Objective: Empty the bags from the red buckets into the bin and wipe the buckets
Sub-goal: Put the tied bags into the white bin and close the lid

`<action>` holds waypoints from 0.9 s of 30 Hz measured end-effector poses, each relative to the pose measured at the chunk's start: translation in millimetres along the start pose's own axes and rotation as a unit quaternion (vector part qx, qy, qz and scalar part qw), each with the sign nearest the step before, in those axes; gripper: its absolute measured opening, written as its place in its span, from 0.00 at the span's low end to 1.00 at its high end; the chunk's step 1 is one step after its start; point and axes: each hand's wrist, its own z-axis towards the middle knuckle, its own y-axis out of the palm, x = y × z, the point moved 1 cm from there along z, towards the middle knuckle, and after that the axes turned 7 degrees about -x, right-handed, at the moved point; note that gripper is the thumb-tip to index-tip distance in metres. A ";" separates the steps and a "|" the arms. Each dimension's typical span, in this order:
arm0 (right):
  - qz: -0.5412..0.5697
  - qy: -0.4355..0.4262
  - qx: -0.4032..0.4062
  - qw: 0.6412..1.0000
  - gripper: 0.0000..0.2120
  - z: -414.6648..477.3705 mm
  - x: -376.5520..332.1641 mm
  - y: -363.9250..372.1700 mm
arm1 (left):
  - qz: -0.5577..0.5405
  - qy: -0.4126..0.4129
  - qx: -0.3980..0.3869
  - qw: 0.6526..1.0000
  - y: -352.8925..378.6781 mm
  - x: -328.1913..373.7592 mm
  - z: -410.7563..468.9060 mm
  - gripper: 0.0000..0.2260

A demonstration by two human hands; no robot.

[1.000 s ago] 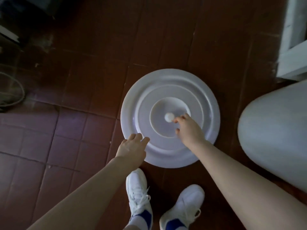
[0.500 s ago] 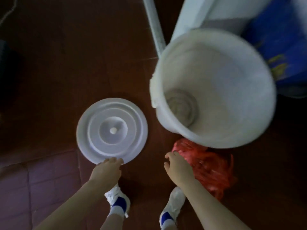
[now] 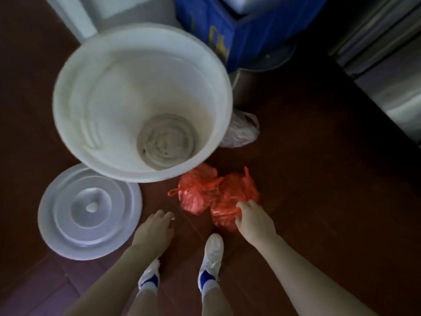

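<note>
A tall white bin [image 3: 95, 106] stands open on the dark floor, with a greyish residue at its bottom. Its round white lid [image 3: 68, 226] lies flat on the floor to the lower left. Two red plastic bags [image 3: 205, 195] sit on the floor just below the bin's right side. My right hand [image 3: 254, 221] rests on the nearer red bag with its fingers curling onto the plastic. My left hand [image 3: 157, 228] hovers above the floor between the lid and the bags, fingers relaxed and holding nothing. No red bucket is in view.
A clear plastic bag [image 3: 242, 131] lies behind the bin on the right. A blue container [image 3: 239, 28] stands at the back, and a metal cabinet [image 3: 387, 71] fills the right side. My white shoes [image 3: 213, 254] are on the floor below my hands.
The view swung right from the lid to the open bin and the bags. My right hand left the lid's knob and came down on the red bag. My left hand moved off the lid's edge.
</note>
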 end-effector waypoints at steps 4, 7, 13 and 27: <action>0.050 0.041 -0.003 0.998 0.23 22.8 44.2 14.6 | 0.060 0.048 -0.031 0.997 8.5 40.5 48.4 0.18; 0.074 0.070 -0.002 0.995 0.26 46.8 70.1 37.6 | 0.091 0.050 -0.034 0.994 17.8 56.7 89.5 0.21; 0.054 0.113 -0.041 0.991 0.34 126.9 112.5 105.2 | 0.166 0.020 -0.027 0.985 49.9 61.8 188.1 0.26; 0.095 0.065 0.018 0.993 0.23 228.0 147.5 190.8 | 0.252 0.027 -0.054 0.966 126.6 31.2 325.8 0.25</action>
